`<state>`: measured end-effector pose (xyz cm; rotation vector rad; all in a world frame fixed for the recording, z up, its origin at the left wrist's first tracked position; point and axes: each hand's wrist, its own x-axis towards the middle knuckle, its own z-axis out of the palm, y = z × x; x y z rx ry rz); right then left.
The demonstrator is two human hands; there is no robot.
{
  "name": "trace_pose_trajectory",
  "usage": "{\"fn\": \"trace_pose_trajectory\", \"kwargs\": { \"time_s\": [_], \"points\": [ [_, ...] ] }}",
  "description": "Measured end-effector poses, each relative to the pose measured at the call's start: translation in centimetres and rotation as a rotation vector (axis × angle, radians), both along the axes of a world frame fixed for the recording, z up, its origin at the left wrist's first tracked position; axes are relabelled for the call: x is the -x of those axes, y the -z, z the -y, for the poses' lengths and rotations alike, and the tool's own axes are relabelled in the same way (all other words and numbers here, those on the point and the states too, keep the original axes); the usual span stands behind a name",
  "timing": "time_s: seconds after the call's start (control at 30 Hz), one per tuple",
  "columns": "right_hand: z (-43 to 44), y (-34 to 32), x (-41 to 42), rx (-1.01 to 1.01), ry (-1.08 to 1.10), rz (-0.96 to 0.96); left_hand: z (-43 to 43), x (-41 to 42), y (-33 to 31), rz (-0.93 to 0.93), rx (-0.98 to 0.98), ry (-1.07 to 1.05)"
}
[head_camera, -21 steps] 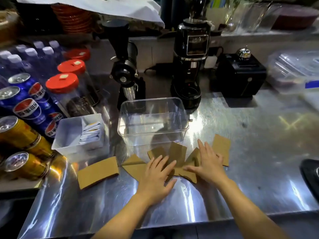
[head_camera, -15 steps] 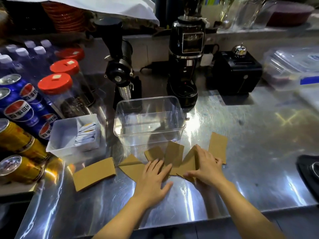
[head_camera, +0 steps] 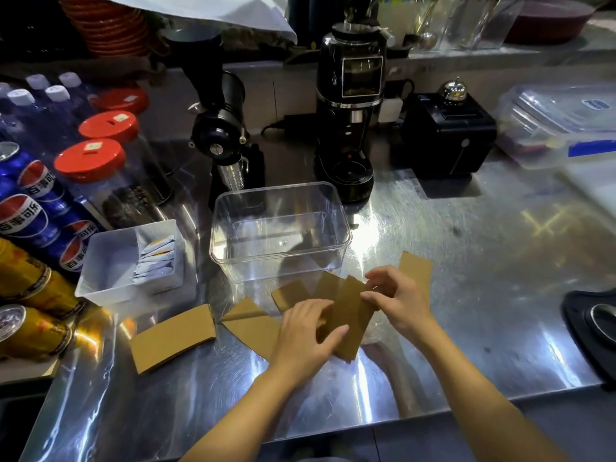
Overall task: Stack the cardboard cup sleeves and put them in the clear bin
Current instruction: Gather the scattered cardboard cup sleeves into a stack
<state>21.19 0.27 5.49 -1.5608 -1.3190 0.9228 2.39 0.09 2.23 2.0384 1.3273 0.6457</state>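
A flattened cardboard cup sleeve point(head_camera: 350, 320) is lifted on edge between both hands, just in front of the clear bin point(head_camera: 280, 266), near the middle of the steel countertop point(head_camera: 466, 295). The left hand point(head_camera: 306, 335) grips its lower end, fingers curled around it; the right hand point(head_camera: 400, 300) pinches its upper end between thumb and fingertips.

The step in hand is judged to be gathering the first sleeve of the stack. It is done well by squaring the long edges of each added sleeve against this one and keeping all tapers facing the same way, since a skewed stack may catch on the bin's rim.

At least 4 further sleeves lie flat and partly overlapped under and beside the hands; 1 separate sleeve point(head_camera: 173, 338) lies toward the counter's left side, another point(head_camera: 416, 271) to the right. The bin appears empty.

Behind the bin stand 2 black coffee grinders point(head_camera: 348, 108). Along the left edge are a white tray of sachets point(head_camera: 110, 261), red-lidded jars point(head_camera: 90, 160) and drink cans point(head_camera: 23, 218). The polished surface reflects strongly and looks slippery.
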Motion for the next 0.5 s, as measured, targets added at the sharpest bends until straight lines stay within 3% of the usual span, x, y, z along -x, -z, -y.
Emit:
{"fn": "trace_pose_trajectory", "kwargs": {
  "time_s": [0.13,0.3,0.4,0.5],
  "points": [
    [-0.5,-1.3,0.7,-0.04,-0.036,-0.156,-0.6,-0.9,-1.9,0.415,0.354,-0.138],
    [-1.2,-1.2,2.4,-0.014,-0.099,-0.2,-0.8,-0.1,-2.3,0.591,0.533,-0.184],
    [-2.0,-0.2,3.2,-0.007,-0.03,-0.118,-0.8,0.8,-2.4,0.744,0.636,-0.278],
    [-3.0,1.3,3.1,0.122,-0.005,0.193,-0.8,1.8,-2.3,0.999,0.8,-0.335]
  ]
}}
